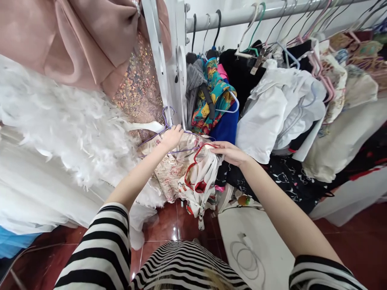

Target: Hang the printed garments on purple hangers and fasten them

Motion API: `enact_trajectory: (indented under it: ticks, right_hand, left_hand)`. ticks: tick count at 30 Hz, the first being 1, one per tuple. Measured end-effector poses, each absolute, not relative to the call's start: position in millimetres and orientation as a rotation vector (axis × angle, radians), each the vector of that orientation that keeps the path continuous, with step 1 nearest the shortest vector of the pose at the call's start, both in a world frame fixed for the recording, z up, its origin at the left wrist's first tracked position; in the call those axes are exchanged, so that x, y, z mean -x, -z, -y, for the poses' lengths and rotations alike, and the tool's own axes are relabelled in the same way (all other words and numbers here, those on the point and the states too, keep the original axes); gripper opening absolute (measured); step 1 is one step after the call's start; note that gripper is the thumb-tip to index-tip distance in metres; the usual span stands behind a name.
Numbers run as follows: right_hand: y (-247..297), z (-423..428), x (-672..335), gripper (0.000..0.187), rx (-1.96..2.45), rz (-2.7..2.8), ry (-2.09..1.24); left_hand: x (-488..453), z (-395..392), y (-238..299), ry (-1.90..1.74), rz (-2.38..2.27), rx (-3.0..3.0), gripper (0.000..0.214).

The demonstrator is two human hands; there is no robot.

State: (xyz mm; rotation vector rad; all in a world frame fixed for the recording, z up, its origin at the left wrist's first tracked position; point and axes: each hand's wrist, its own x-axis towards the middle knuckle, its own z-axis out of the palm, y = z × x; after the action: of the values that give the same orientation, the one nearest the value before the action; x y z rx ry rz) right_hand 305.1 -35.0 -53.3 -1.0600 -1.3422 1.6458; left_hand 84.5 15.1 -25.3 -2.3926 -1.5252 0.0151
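Observation:
My left hand point(171, 137) is closed around a purple wire hanger point(167, 117) that carries a pale floral lace garment point(173, 169), just below the white rack post point(178, 60). My right hand point(230, 153) pinches the top of a white garment with red trim point(201, 177), which hangs down between my arms. Both sleeves are black-and-white striped. The two hands are about a hand's width apart, in front of the left end of the clothes rail point(242, 16).
A crowded rail holds several garments on hangers: a colourful floral top point(213, 96), a blue piece point(225, 127), white shirts point(278, 112). A white feathered dress point(60, 121) and pink fabric point(75, 40) fill the left. A white board with a cable point(250, 249) lies on the red tile floor.

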Motion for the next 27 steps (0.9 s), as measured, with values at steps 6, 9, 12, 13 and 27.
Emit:
enact_trajectory:
  ticks: [6,9,12,13,27]
  right_hand:
    - [66,30,-322,0.021,1.202,1.359,-1.461]
    - [72,26,-322,0.015,1.259,1.33,-1.435]
    - [74,20,-321,0.015,1.286,1.331,-1.394]
    - [75,18,-321,0.016,1.294,1.344,-1.368]
    - [63,15,-290,0.027,1.361,1.578,-0.811]
  left_hand:
    - [-76,-20,20,-0.014,1.526,2.406,0.028]
    - [-65,-17,20,0.027,1.48,2.458,0.024]
    - [-56,-15,19,0.04,1.468,2.457,0.024]
    - [-54,-14,18,0.039,1.473,2.453,0.025]
    - [-51,-14,11,0.044,1.388,2.532,0.026]
